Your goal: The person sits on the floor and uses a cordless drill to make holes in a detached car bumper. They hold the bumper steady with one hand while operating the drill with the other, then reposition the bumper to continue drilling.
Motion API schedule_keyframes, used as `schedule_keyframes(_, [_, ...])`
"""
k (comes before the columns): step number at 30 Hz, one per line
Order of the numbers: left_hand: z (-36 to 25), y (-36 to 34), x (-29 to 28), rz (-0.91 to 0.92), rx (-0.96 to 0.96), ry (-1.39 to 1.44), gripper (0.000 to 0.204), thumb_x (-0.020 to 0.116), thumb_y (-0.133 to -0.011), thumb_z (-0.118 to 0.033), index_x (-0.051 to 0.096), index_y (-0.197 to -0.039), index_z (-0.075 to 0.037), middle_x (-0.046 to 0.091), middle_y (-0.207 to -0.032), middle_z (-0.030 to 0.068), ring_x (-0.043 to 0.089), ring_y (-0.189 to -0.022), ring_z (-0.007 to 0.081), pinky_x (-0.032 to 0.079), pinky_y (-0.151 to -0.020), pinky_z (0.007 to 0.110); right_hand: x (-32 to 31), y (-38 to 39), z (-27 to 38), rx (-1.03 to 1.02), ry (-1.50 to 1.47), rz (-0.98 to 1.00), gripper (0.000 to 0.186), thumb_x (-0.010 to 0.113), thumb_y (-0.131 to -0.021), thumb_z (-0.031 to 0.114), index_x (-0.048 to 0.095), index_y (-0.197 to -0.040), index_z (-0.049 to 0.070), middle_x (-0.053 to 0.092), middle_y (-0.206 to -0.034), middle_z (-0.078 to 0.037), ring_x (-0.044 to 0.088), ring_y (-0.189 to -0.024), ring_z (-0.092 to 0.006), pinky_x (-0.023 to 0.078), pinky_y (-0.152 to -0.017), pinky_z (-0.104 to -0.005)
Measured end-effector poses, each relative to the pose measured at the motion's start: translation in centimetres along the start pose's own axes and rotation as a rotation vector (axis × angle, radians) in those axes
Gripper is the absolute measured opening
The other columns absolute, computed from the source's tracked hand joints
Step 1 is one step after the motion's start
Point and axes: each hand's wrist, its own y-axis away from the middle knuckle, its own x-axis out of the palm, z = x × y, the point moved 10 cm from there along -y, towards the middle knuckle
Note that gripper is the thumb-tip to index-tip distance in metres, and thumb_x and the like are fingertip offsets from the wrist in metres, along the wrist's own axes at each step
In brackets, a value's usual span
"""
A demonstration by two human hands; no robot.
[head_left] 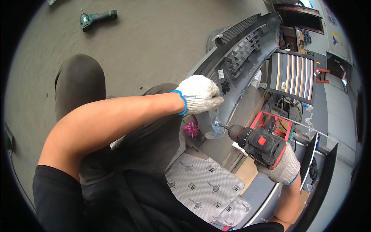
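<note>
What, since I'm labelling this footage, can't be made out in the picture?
All in the head view:
What, if anything, the left hand pinches: hidden by the curled hand itself.
Trigger of the drill: hidden by its body and the right hand.
Whether the bit touches anything: tip too small and unclear.
Pale object at top left: cut off by the upper edge.

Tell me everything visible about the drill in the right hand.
The drill is a power tool with a black and dark grey casing that looks like plastic, with a red patch and red trim. Light markings ring its collar; ahead sits a black, tapering chuck with a thin bit. It points left and slightly up in the picture. The gloved right hand grips it from behind, hiding much of the handle. Whether the bit touches anything or spins is unclear.
</note>
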Motion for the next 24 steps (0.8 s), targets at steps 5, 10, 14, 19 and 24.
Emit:
schedule_keyframes(5, [-0.2, 0.1, 0.0, 0.006, -0.003, 0.01, 0.037, 0.067, -0.091, -0.039, 0.077, -0.085, -0.004, 0.068, -0.074, 0.019, 0.069, -0.074, 0.0364, 0.055, -0.071, 0.044, 1.1, 1.2, 0.1, 0.097, -0.204, -0.082, 0.038, 0.076, -0.065, 0.013, 0.07, -0.102, 0.009, 0.07, -0.096, -0.01, 0.068, -0.087, -0.0332, 0.057, -0.081, -0.0426])
schedule_keyframes(10, [-0.1, 0.2, -0.2, -0.012, 0.014, -0.016, 0.037, 0.066, -0.092, -0.04, 0.077, -0.088, -0.005, 0.069, -0.076, 0.0195, 0.069, -0.076, 0.0362, 0.055, -0.072, 0.045, 2.6, 2.4, 1.3, 0.101, -0.127, -0.185, 0.038, 0.075, -0.066, 0.013, 0.071, -0.104, 0.012, 0.07, -0.1, -0.007, 0.069, -0.092, -0.0312, 0.057, -0.082, -0.0432])
schedule_keyframes(14, [-0.4, 0.2, -0.3, -0.01, 0.021, 0.015, 0.036, 0.062, -0.091, -0.037, 0.076, -0.087, -0.005, 0.07, -0.081, 0.0211, 0.069, -0.079, 0.0399, 0.055, -0.075, 0.048, 3.9, 3.6, 1.0, 0.204, -0.216, -0.208, 0.038, 0.075, -0.066, 0.012, 0.071, -0.104, 0.012, 0.07, -0.1, -0.007, 0.068, -0.094, -0.0326, 0.057, -0.082, -0.044])
schedule_keyframes(19, [-0.4, 0.2, -0.3, -0.016, 0.019, 0.028, 0.035, 0.06, -0.09, -0.035, 0.076, -0.086, -0.005, 0.069, -0.081, 0.0217, 0.068, -0.079, 0.0415, 0.055, -0.076, 0.05, 2.9, 2.8, 2.4, 0.15, -0.068, -0.221, 0.04, 0.075, -0.067, 0.012, 0.071, -0.107, 0.011, 0.07, -0.102, -0.008, 0.069, -0.095, -0.0317, 0.056, -0.085, -0.0441])
schedule_keyframes(24, [-0.5, 0.1, -0.2, -0.019, 0.031, 0.04, 0.035, 0.059, -0.09, -0.035, 0.075, -0.084, -0.005, 0.069, -0.08, 0.0214, 0.068, -0.079, 0.041, 0.054, -0.075, 0.05, 2.3, 2.1, 0.5, 0.199, -0.17, -0.062, 0.04, 0.075, -0.067, 0.014, 0.071, -0.107, 0.01, 0.071, -0.103, -0.009, 0.068, -0.094, -0.0343, 0.056, -0.085, -0.0443])
